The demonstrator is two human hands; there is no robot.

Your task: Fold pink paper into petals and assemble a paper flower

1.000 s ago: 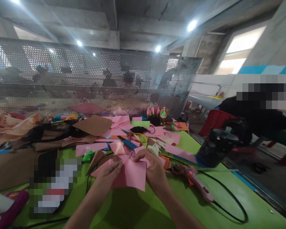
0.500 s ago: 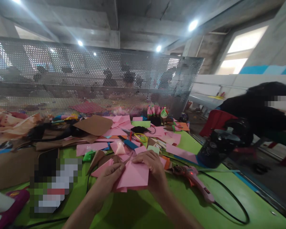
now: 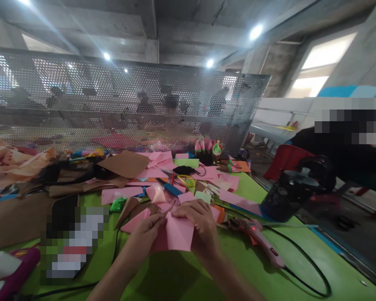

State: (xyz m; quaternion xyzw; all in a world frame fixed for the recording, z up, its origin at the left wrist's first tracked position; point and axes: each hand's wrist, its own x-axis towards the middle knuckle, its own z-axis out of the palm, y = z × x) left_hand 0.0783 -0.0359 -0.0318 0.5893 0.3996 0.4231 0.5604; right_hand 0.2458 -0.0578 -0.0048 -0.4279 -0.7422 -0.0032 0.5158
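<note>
from my end, the change i catch is in the pink paper (image 3: 180,234): half a second ago its front lay as one broad face, and now a crease runs down it between my hands, much as it showed a second ago. my right hand (image 3: 200,219) has also drawn in closer to the left hand (image 3: 148,230) than it was a second ago. i read that as the sheet being tilted and worked along its fold, with neither grip given up.

the left hand pinches the upper left of the paper between thumb and fingers; the right has its fingers bent over the top edge, gripping the upper right. the paper hangs over the middle of the table (image 3: 301,251), towards its near edge. the glue gun (image 3: 267,246) lies to its right, towards the table's right edge, with a red light showing.

the right thumb is hidden from me, and so is the back of the sheet. i can't tell whether the pink flap (image 3: 134,221) beside the left hand belongs to it. the purple thing (image 3: 28,263) near the lower left is cut off, and a patch beside the phone (image 3: 62,205) is blocked out.
</note>
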